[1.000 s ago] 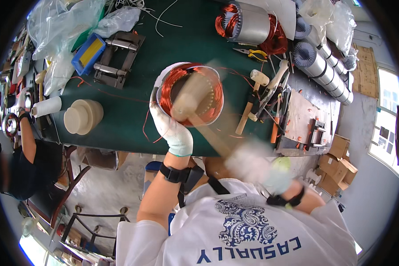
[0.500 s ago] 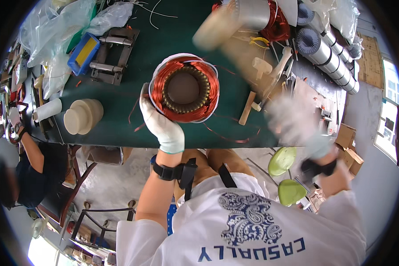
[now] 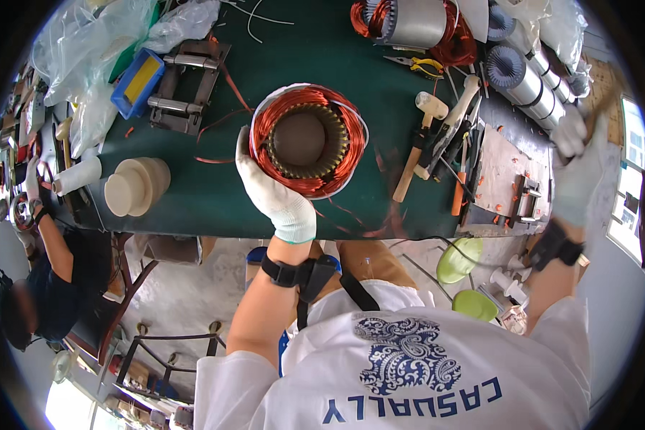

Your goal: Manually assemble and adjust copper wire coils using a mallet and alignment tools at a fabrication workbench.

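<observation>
A round motor stator (image 3: 307, 140) with copper windings stands on the green table (image 3: 215, 193). My left hand (image 3: 272, 190), in a white glove, grips its near left side. My right hand (image 3: 573, 168), also gloved and blurred, is lifted off to the far right, away from the stator. Its fingers are closed around a blurred wooden mallet handle (image 3: 603, 104); the mallet's head is out of sight.
A small wooden mallet (image 3: 432, 107), yellow pliers (image 3: 426, 66) and hand tools lie right of the stator. Another wound stator (image 3: 408, 25) and steel cylinders (image 3: 523, 79) stand behind. Left: a metal frame (image 3: 186, 86), a cream round block (image 3: 136, 186), a seated co-worker (image 3: 43, 272).
The mallet was down on the stator, then swung up and away; my right hand has carried it out to the far right. My left hand stays on the stator.
</observation>
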`<action>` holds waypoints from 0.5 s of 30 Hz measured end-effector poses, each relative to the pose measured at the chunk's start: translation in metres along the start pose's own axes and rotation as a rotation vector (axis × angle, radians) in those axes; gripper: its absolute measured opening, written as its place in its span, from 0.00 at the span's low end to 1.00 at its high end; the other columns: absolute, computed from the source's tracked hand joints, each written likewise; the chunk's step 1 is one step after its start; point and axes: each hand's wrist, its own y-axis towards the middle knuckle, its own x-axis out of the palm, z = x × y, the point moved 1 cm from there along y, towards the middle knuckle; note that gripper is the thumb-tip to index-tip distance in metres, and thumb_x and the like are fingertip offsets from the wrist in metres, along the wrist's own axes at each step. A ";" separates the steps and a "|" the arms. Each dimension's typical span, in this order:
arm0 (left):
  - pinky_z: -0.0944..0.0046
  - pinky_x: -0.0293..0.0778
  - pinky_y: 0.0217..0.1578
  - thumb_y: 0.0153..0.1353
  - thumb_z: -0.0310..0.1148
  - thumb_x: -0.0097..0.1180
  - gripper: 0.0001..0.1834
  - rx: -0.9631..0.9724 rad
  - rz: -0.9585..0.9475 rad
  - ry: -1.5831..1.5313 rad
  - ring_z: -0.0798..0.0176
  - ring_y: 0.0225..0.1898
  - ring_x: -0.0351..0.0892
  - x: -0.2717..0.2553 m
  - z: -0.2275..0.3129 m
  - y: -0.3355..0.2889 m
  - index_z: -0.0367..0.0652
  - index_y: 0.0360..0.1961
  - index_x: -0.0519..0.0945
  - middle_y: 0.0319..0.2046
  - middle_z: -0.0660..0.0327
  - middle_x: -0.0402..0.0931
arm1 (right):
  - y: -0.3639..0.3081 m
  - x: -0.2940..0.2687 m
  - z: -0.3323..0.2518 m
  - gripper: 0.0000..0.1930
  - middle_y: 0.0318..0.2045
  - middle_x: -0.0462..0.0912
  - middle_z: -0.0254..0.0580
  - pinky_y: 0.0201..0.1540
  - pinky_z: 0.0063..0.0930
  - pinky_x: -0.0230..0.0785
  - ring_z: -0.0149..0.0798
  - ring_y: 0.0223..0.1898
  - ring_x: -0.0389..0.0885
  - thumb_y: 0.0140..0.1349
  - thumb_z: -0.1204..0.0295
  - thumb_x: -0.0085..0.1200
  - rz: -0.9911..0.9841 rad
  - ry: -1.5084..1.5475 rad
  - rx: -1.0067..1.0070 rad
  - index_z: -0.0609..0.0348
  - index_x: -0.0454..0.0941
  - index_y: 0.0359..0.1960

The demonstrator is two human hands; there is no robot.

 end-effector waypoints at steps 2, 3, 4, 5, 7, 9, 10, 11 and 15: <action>0.52 0.73 0.65 0.77 0.45 0.37 0.28 -0.017 0.048 0.012 0.53 0.63 0.75 0.002 0.009 0.001 0.37 0.68 0.68 0.63 0.51 0.73 | -0.018 0.031 0.055 0.25 0.60 0.78 0.48 0.58 0.41 0.76 0.48 0.55 0.82 0.80 0.57 0.40 0.116 -0.496 -0.105 0.66 0.69 0.65; 0.52 0.73 0.65 0.77 0.45 0.37 0.28 -0.026 0.037 0.001 0.53 0.63 0.75 0.005 0.002 0.002 0.37 0.68 0.68 0.63 0.51 0.73 | -0.025 0.064 0.146 0.19 0.48 0.80 0.40 0.47 0.37 0.76 0.42 0.44 0.81 0.77 0.59 0.46 0.300 -0.879 -0.352 0.62 0.74 0.57; 0.53 0.72 0.66 0.78 0.46 0.36 0.28 -0.031 -0.064 -0.040 0.54 0.63 0.74 0.000 -0.004 0.002 0.37 0.69 0.67 0.63 0.52 0.72 | -0.028 0.098 0.240 0.13 0.36 0.82 0.32 0.36 0.32 0.75 0.36 0.32 0.79 0.75 0.62 0.53 0.593 -1.267 -0.534 0.59 0.79 0.49; 0.53 0.70 0.67 0.79 0.47 0.35 0.29 -0.033 -0.138 -0.068 0.54 0.64 0.74 -0.023 0.000 0.004 0.36 0.70 0.65 0.64 0.53 0.71 | -0.026 0.144 0.169 0.13 0.37 0.80 0.30 0.37 0.26 0.74 0.28 0.35 0.78 0.74 0.63 0.55 -0.316 -1.349 -0.011 0.56 0.78 0.52; 0.54 0.71 0.66 0.80 0.46 0.35 0.29 0.024 -0.136 0.029 0.55 0.63 0.74 -0.032 0.008 0.008 0.35 0.70 0.63 0.64 0.52 0.70 | 0.017 0.141 0.071 0.16 0.45 0.80 0.31 0.41 0.28 0.75 0.28 0.44 0.79 0.75 0.63 0.52 -0.057 -0.827 0.571 0.58 0.75 0.58; 0.55 0.71 0.66 0.80 0.46 0.34 0.30 -0.015 0.006 0.024 0.55 0.63 0.74 -0.012 0.009 0.001 0.34 0.71 0.62 0.64 0.52 0.70 | 0.009 0.012 0.004 0.15 0.42 0.79 0.31 0.45 0.30 0.78 0.28 0.47 0.79 0.78 0.62 0.43 0.231 -0.367 0.059 0.57 0.75 0.56; 0.55 0.71 0.66 0.79 0.47 0.36 0.30 0.041 -0.040 0.029 0.55 0.63 0.74 -0.015 0.000 0.001 0.34 0.71 0.63 0.64 0.52 0.71 | 0.033 0.123 -0.020 0.12 0.40 0.77 0.31 0.46 0.29 0.78 0.29 0.46 0.80 0.79 0.63 0.42 0.516 -0.478 -0.384 0.54 0.74 0.51; 0.55 0.71 0.66 0.79 0.47 0.36 0.30 0.039 -0.035 0.011 0.55 0.63 0.74 -0.010 0.002 0.005 0.34 0.71 0.63 0.64 0.52 0.71 | 0.034 0.044 -0.085 0.14 0.41 0.77 0.31 0.51 0.30 0.78 0.31 0.48 0.81 0.80 0.60 0.38 -0.214 -0.318 -0.111 0.54 0.73 0.49; 0.57 0.72 0.64 0.79 0.45 0.36 0.28 0.035 -0.050 0.056 0.57 0.61 0.75 -0.015 0.008 0.015 0.33 0.67 0.68 0.61 0.52 0.73 | 0.005 0.107 0.095 0.21 0.40 0.80 0.34 0.49 0.31 0.77 0.34 0.43 0.81 0.81 0.50 0.36 0.375 -0.303 -0.145 0.53 0.75 0.43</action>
